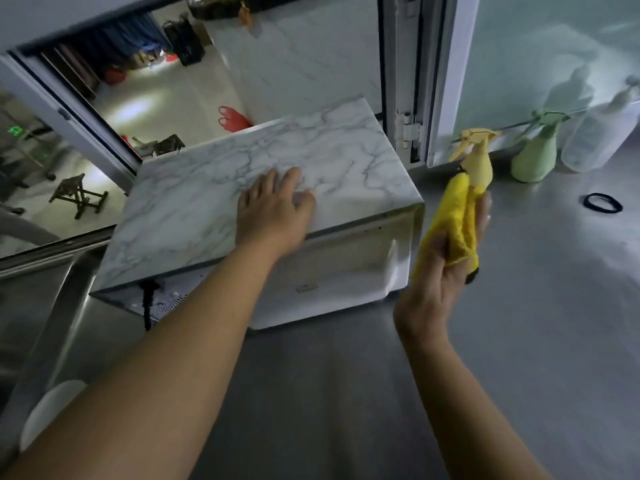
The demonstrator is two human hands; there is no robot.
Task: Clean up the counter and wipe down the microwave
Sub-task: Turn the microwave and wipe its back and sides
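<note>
Microwave (263, 188) sat on the grey counter (519, 323), turned so its white back panel faced the camera — marble-patterned top up, black cord (148, 299) at the back's left corner. Left hand (273, 213) lay flat on the top, fingers straight, gripping nothing. Right hand (446, 268) held a yellow cloth (453, 220) just right of the microwave, off the counter. Behind the cloth — a yellow sprayer (479, 161), a green sprayer (535, 157), a clear bottle (595, 133). A black hair tie (602, 203) lay further right.
</note>
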